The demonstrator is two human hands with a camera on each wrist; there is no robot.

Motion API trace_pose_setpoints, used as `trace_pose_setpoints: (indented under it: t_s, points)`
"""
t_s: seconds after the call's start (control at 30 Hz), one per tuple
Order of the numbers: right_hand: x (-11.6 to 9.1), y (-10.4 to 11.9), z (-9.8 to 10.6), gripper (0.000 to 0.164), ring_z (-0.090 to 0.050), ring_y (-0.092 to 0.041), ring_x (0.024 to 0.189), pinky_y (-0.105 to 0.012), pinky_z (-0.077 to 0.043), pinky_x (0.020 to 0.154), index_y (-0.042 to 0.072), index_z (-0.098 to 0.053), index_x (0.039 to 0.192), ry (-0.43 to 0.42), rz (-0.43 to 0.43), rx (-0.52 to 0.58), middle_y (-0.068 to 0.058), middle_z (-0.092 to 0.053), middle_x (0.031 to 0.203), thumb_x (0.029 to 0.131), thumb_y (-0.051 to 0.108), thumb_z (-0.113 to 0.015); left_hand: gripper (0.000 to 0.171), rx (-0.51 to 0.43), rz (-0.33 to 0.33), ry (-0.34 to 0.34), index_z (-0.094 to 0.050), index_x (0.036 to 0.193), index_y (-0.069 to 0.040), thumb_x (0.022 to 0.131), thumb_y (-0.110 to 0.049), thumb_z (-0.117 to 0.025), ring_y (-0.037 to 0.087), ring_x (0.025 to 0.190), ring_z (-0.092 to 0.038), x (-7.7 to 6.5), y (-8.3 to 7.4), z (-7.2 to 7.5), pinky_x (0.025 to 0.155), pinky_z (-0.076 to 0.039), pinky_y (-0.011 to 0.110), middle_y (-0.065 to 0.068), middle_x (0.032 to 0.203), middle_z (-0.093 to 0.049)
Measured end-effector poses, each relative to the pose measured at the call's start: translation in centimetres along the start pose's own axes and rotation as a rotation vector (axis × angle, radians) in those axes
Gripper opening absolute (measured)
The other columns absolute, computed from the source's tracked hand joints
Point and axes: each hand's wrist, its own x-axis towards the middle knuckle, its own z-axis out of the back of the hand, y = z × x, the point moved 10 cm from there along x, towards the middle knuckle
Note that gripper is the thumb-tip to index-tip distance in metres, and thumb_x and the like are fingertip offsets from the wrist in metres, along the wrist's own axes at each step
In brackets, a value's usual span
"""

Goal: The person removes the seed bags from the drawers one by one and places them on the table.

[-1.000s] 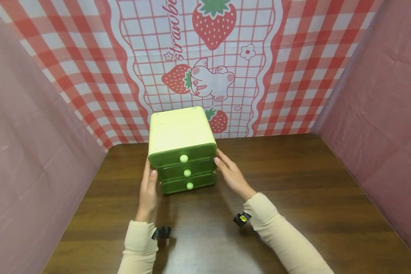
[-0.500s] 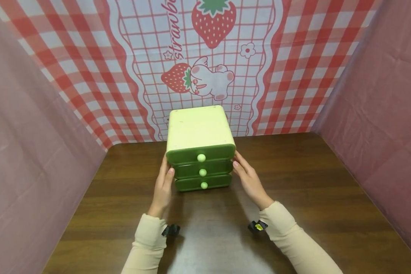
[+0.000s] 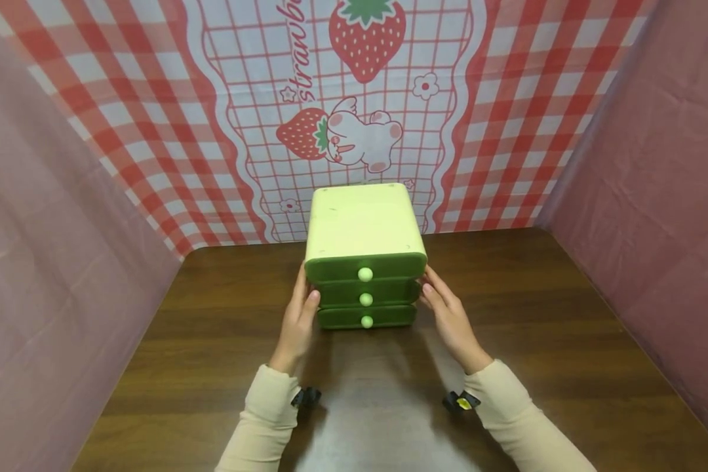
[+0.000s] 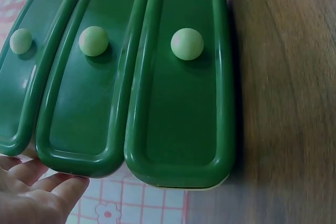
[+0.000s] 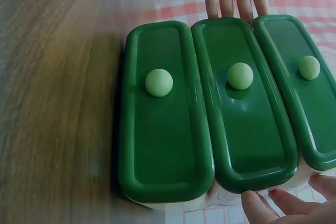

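A small drawer cabinet [image 3: 366, 223] with a cream top and several details in green stands upright between my hands. Its three dark green drawers [image 4: 181, 108] are closed, each with a round light green knob [image 5: 159, 82]. My left hand [image 3: 297, 328] touches the cabinet's left side with fairly straight fingers, thumb near the front edge. On the opposite side, my right hand [image 3: 453, 324] presses with extended fingers and thumb. The far fingertips are hidden behind the cabinet's sides in the head view. Whether its base touches the table cannot be told.
The brown wooden table [image 3: 543, 341] extends around the cabinet. Behind it hangs a red-and-white checked strawberry cloth [image 3: 366, 131]. Pink cloths [image 3: 53, 229] bound the left and right sides. A small black band device [image 3: 461, 401] sits at each wrist.
The drawer cabinet has moved right between both hands, and turned slightly so its front faces me more squarely. Both hands have kept contact with its sides.
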Motion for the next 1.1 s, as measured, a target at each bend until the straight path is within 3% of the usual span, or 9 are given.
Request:
trace_pose_setpoints:
  t_s: [0.23,0.33,0.53,0.8,0.93,1.1]
  points:
    - [-1.0,0.2,1.3,0.051,-0.037,-0.034,0.141,-0.006,-0.044,0.097,0.007,-0.031,0.154,-0.037,-0.011,-0.025,-0.019,-0.036,0.156,0.107,0.026,-0.039,0.060,0.025,-0.010,0.045,-0.011,0.159,-0.019,0.105,-0.012,-0.037,0.024,0.148,-0.024,-0.1,-0.3,-1.3,0.121,-0.025,0.046,0.005,0.164,-0.020]
    - [-1.2,0.1,1.8,0.051,-0.037,-0.033,0.140,-0.006,-0.045,0.097,0.007,-0.031,0.154,-0.052,-0.015,-0.027,-0.019,-0.035,0.155,0.107,0.026,-0.038,0.060,0.015,-0.005,0.062,-0.011,0.159,-0.021,0.105,-0.013,-0.037,0.026,0.147,-0.026,-0.2,-0.4,-1.7,0.118,-0.028,0.052,0.007,0.164,-0.021]
    - [-1.3,0.0,2.2,0.051,-0.039,-0.028,0.139,-0.009,-0.046,0.097,0.007,-0.031,0.153,-0.057,-0.010,-0.028,-0.019,-0.036,0.155,0.107,0.028,-0.037,0.059,-0.017,0.012,0.066,-0.012,0.159,-0.020,0.106,-0.013,-0.037,0.029,0.146,-0.029,-0.4,-0.4,-2.1,0.113,-0.035,0.053,0.010,0.163,-0.023]
    - [-1.4,0.1,2.6,0.048,-0.050,0.005,0.121,-0.008,-0.048,0.095,0.000,-0.038,0.149,-0.091,0.011,-0.023,-0.024,-0.042,0.149,0.106,0.023,-0.042,0.057,-0.011,0.062,0.055,-0.014,0.159,-0.020,0.107,-0.017,-0.036,0.028,0.146,-0.029,-0.6,-0.2,-1.9,0.114,-0.035,0.055,0.008,0.163,-0.022]
    - [-1.4,0.4,3.1,0.043,-0.056,0.001,0.116,-0.010,-0.050,0.093,-0.002,-0.044,0.143,-0.144,0.023,-0.017,-0.019,-0.051,0.139,0.105,0.019,-0.046,0.054,0.042,0.069,0.035,-0.017,0.158,-0.018,0.107,-0.021,-0.035,0.024,0.148,-0.024,-0.4,-0.2,-1.5,0.121,-0.025,0.051,0.005,0.164,-0.021]
    - [-1.6,1.0,3.6,0.036,-0.061,-0.008,0.113,-0.013,-0.053,0.090,-0.005,-0.051,0.133,-0.209,0.054,0.012,-0.004,-0.061,0.122,0.103,0.015,-0.049,0.053,0.090,0.089,0.017,-0.019,0.157,-0.014,0.108,-0.026,-0.034,0.026,0.150,-0.022,0.1,-0.5,-1.1,0.124,-0.019,0.049,0.007,0.163,-0.023]
